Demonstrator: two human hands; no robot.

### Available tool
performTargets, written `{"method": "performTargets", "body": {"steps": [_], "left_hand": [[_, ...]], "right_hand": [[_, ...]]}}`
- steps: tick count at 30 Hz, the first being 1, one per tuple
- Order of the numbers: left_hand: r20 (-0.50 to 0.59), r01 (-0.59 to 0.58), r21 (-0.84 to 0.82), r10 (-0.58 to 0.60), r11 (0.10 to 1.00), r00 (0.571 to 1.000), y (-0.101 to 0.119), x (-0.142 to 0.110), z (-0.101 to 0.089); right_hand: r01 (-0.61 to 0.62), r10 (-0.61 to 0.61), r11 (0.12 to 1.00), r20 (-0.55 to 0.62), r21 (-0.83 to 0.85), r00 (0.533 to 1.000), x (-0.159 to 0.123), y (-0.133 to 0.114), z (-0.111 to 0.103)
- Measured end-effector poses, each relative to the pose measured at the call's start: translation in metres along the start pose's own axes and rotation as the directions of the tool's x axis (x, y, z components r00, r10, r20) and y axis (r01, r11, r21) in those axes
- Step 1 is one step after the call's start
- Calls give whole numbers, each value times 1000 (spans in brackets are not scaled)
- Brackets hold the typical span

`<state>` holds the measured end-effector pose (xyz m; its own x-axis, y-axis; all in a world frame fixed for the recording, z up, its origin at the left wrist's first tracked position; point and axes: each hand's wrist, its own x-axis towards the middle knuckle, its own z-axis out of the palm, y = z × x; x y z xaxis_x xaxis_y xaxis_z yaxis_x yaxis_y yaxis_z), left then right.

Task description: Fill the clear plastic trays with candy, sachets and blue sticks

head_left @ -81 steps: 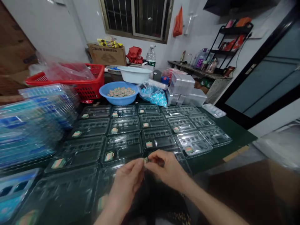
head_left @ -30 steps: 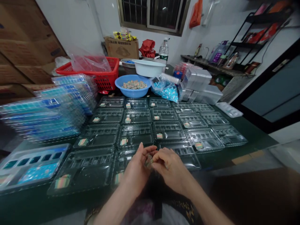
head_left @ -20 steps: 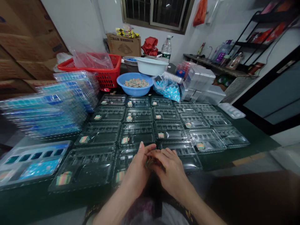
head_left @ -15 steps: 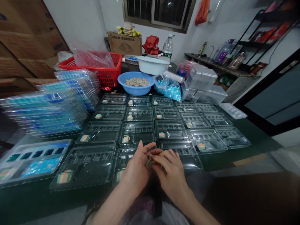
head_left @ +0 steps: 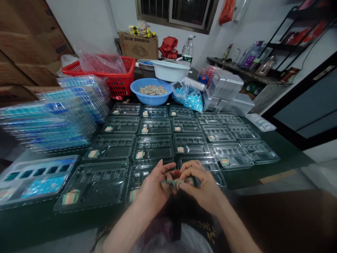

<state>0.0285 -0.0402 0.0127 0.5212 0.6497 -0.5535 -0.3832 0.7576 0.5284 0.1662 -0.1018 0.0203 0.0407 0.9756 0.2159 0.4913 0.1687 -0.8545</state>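
Note:
Near the table's front edge, my left hand (head_left: 154,184) is palm up, its fingers curled around small pastel-striped slips (head_left: 170,181). My right hand (head_left: 202,182) meets it from the right, thumb and fingers pinching some of these slips; motion blur hides exactly how many. Beneath and behind the hands lie rows of clear plastic compartment trays (head_left: 155,147). Many trays hold a little striped stack (head_left: 70,196) in the lower left corner compartment. The tray under my right hand is partly covered by it.
A blue basin (head_left: 150,100) heaped with striped pieces stands at the back, beside a bag of blue packets (head_left: 193,101). Tall stacks of blue-filled trays (head_left: 60,119) rise on the left. A red basket (head_left: 119,84) and clear plastic boxes (head_left: 228,82) stand behind.
My right hand has moved slightly right and its fingers have spread wider, bringing the striped slips between the hands into view. My left hand stays almost in place.

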Motion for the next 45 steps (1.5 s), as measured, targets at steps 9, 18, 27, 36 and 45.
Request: {"method": "performTargets", "body": {"steps": [9,18,27,36,45], "left_hand": [[238,68,110,-93,992,967,-10,1,-5],[116,82,64,-89,995,989,-2,-1,1],[95,54,-6,-53,999,994,-2,-2,-13],[173,-85,169,56,982,983,-2,-2,-15],[207,-268,382,201,884,957,-11,-5,-10]], "right_hand": [[75,-21,971,232,-226,973,7,-5,-2],[59,-47,970,55,-237,997,-5,4,14],[-69,60,995,-126,-70,990,-11,20,15],[-114,117,992,-52,59,992,-7,14,0],[-106,107,991,-14,81,994,-13,7,6]]}}
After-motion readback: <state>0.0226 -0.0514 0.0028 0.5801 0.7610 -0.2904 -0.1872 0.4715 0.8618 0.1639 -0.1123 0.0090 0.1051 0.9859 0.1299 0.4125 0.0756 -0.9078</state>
